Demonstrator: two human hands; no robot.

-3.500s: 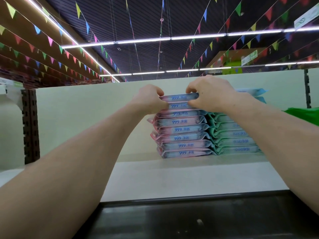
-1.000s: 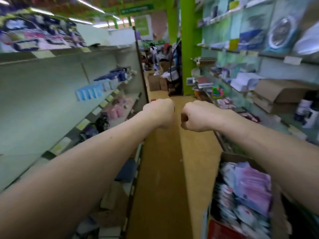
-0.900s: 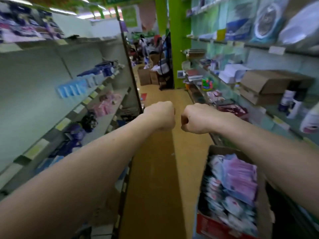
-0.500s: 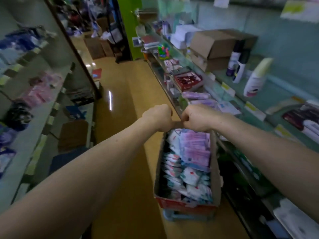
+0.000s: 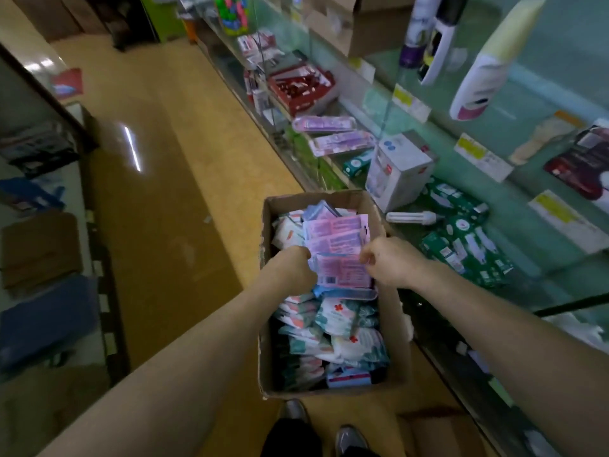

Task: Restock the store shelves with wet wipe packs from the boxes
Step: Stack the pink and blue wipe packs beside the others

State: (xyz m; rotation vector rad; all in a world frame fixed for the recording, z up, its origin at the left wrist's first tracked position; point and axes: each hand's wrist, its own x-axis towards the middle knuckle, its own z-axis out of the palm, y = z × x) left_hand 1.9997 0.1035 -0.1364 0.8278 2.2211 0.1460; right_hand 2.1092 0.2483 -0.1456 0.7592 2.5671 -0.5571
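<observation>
An open cardboard box (image 5: 397, 328) stands on the aisle floor below me, filled with several wet wipe packs. Pink and purple packs (image 5: 336, 245) lie on top at its far end, and white and teal packs (image 5: 342, 328) fill the near part. My left hand (image 5: 291, 270) has curled fingers at the left edge of the pink packs. On the right edge, my right hand (image 5: 390, 260) is curled the same way. Both hands grip the top pink pack stack between them.
A green shelf unit (image 5: 494, 179) on the right holds a white carton (image 5: 398, 169), green boxes (image 5: 461, 245), bottles and price tags. Another shelf unit (image 5: 49, 258) runs along the left. Yellow aisle floor (image 5: 158, 192) lies between. My shoes (image 5: 349, 437) stand just behind the box.
I turned from the top shelf stack down to the aisle. My fists, empty a second ago, dropped into the box and closed on the pink packs.
</observation>
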